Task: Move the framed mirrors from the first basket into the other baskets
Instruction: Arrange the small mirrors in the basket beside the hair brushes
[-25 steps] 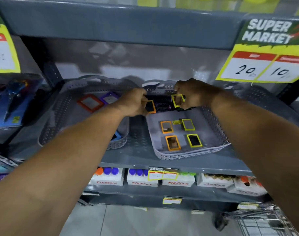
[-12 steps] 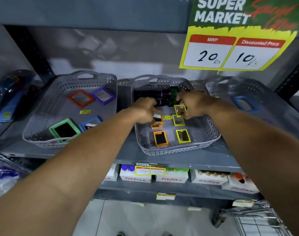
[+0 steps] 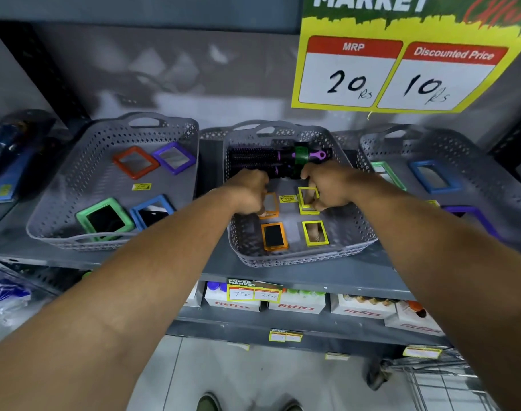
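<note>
**Risk: dropped or cracked mirrors in the middle basket**

Your left hand point(image 3: 248, 192) pinches an orange-framed mirror point(image 3: 269, 204); your right hand point(image 3: 324, 188) grips a tilted yellow-framed mirror point(image 3: 308, 197) over another. Both sit in the middle grey perforated plastic basket point(image 3: 357, 232). Loose fingers could let glass slip onto the 2 mirrors below.

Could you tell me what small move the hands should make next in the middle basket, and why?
Probably lift both hands straight up and clear of the middle basket. The right hand pinches a yellow-framed mirror, raised above another yellow one, and the left hand grips an orange-framed mirror. The side baskets already hold mirrors, so each could then go outward.
</note>
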A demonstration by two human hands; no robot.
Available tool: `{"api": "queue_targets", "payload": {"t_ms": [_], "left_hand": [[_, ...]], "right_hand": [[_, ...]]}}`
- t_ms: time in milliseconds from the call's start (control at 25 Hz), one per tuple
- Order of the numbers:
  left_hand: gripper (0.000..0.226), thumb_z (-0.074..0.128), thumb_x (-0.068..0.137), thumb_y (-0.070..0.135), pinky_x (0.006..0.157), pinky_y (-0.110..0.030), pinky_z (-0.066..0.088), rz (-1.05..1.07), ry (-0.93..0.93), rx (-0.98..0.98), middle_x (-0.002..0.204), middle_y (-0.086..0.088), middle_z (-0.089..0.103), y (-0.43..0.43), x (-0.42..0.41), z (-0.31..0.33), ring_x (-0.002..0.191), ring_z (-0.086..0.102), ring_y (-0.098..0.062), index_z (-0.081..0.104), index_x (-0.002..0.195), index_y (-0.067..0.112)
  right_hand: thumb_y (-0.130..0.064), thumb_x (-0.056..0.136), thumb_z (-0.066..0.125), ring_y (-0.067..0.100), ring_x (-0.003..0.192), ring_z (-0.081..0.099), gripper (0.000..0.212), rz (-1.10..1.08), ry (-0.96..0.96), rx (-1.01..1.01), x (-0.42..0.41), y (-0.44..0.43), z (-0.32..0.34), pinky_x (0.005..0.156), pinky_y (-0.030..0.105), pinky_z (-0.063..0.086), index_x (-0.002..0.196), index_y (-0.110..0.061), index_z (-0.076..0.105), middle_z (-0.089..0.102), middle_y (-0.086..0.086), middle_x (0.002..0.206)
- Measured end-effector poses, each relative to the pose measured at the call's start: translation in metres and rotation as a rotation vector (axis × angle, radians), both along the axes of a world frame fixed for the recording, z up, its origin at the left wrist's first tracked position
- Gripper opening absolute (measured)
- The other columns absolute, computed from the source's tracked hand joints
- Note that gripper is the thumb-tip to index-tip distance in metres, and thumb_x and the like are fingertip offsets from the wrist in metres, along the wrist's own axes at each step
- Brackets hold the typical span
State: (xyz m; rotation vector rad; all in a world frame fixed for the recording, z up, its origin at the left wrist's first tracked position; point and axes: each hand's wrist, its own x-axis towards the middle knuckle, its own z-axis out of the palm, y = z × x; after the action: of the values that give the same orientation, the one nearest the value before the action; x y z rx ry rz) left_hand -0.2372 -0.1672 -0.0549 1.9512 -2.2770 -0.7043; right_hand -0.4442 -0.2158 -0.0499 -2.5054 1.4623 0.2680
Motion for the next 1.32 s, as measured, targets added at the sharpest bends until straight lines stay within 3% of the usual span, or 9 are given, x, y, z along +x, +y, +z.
{"api": "queue_targets", "payload": {"t_ms": [200,640,880,1040,1200,1320], "left_hand": [[0.059,0.084,0.064,0.007,0.084,-0.047,0.053,-0.002,-0.020,0.020,0.097,-0.012,0.070,0.000,0.000,0.000,0.092,0.065,-0.030,0.057,0.116,-0.002],[0.055,0.083,0.067,0.006,0.083,-0.047,0.054,-0.016,-0.014,0.053,0.093,-0.011,0.070,-0.001,-0.002,-0.003,0.089,0.065,-0.030,0.057,0.115,0.000],[0.055,0.080,0.068,0.007,0.085,-0.049,0.054,-0.021,-0.020,0.066,0.111,-0.015,0.067,-0.004,-0.003,-0.007,0.099,0.063,-0.034,0.057,0.118,0.001],[0.061,0.084,0.064,0.013,0.087,-0.046,0.054,-0.030,-0.030,0.074,0.116,-0.014,0.066,-0.005,-0.002,-0.007,0.100,0.062,-0.030,0.057,0.118,0.004],[0.057,0.082,0.067,0.013,0.086,-0.047,0.054,-0.041,-0.046,0.068,0.114,-0.014,0.065,-0.006,-0.002,-0.009,0.099,0.063,-0.030,0.057,0.117,0.005],[0.049,0.075,0.072,0.011,0.084,-0.048,0.054,-0.058,-0.070,0.033,0.109,-0.015,0.065,-0.006,-0.003,-0.010,0.096,0.062,-0.032,0.056,0.116,0.003]], "right_hand": [[-0.024,0.067,0.085,0.035,0.108,0.060,0.081,-0.012,0.000,0.016,0.002,-0.002,0.000,0.080,0.033,0.045,0.134,-0.015,0.041,0.063,0.013,0.124],[-0.026,0.066,0.086,0.037,0.107,0.059,0.085,-0.008,0.038,0.010,0.002,0.002,-0.008,0.078,0.034,0.043,0.136,-0.014,0.039,0.063,0.016,0.118],[-0.027,0.068,0.084,0.037,0.106,0.058,0.083,0.012,0.030,0.000,0.000,0.001,-0.010,0.083,0.037,0.047,0.136,-0.013,0.040,0.063,0.016,0.115],[-0.034,0.073,0.078,0.036,0.101,0.062,0.073,0.027,0.054,0.013,0.003,0.000,-0.010,0.081,0.035,0.051,0.132,-0.006,0.047,0.068,0.015,0.107],[-0.038,0.073,0.075,0.036,0.095,0.064,0.049,0.017,0.096,0.041,0.005,0.000,-0.011,0.081,0.037,0.054,0.107,-0.005,0.064,0.068,0.017,0.101],[-0.035,0.072,0.078,0.035,0.097,0.064,0.047,0.018,0.076,0.051,0.003,0.001,-0.014,0.084,0.038,0.053,0.107,-0.005,0.067,0.069,0.016,0.106]]}}
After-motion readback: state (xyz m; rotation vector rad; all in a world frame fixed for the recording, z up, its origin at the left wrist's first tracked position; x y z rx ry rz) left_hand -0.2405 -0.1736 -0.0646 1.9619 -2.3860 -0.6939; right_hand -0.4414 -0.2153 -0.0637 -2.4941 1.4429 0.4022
